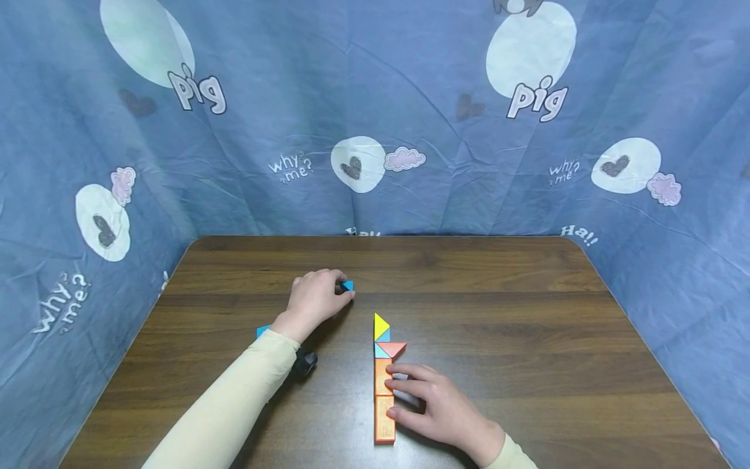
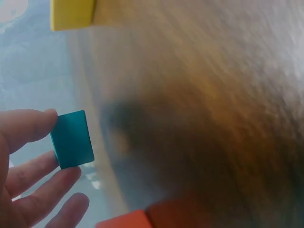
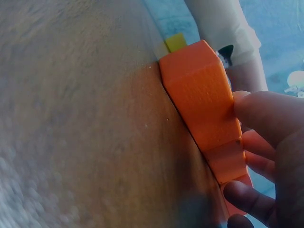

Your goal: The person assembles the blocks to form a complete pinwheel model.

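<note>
My left hand pinches a small blue triangular block between thumb and fingers, over the left-middle of the table. The same block shows its flat blue-green side in the left wrist view. My right hand rests its fingertips on two orange rectangular blocks, laid end to end. Past their far end stand a light blue triangle, a pink-red triangle, another light blue triangle and a yellow triangle at the top of the column.
Another blue block lies partly hidden behind the left forearm. A black object shows beside the left sleeve. The wooden table ends at a blue printed curtain.
</note>
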### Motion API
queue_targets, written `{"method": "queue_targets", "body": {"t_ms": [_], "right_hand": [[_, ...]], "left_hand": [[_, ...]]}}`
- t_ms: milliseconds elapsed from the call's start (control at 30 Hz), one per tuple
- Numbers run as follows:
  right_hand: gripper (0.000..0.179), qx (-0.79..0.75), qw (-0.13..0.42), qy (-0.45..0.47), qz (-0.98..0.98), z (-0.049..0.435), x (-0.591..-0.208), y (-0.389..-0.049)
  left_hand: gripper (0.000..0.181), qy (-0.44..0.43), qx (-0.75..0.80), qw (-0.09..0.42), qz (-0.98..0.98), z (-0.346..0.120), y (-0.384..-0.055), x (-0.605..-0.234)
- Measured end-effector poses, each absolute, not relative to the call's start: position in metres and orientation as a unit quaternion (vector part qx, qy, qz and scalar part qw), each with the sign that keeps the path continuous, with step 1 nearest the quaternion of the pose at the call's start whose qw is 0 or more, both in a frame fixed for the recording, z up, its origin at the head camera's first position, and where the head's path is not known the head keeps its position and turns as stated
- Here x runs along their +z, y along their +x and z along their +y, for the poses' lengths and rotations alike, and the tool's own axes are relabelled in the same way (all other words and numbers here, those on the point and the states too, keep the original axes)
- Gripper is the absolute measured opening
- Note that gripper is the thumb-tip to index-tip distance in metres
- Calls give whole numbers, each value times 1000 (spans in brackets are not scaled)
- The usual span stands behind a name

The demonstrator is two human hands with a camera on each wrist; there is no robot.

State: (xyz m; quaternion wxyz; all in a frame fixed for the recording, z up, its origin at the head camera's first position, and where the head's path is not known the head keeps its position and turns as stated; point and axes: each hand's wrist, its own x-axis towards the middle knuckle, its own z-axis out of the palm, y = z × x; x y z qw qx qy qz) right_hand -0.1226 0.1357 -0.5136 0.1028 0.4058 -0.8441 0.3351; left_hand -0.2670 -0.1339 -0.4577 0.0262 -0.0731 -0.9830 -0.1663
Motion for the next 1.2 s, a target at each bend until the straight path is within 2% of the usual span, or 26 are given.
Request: {"method": "queue_targets", "body": {"t_ms": [233, 600, 1200], "right_hand": [[34, 327, 118, 411, -843, 136, -515, -123], [37, 324, 94, 398, -853, 136, -514, -123], [38, 320, 89, 401, -854, 137, -512, -123]], "left_hand": [[40, -102, -177, 48, -978, -133, -251, -443], [37, -131, -192, 47, -971, -127, -218, -430], [36, -136, -154, 26, -978, -114, -195, -449]]}}
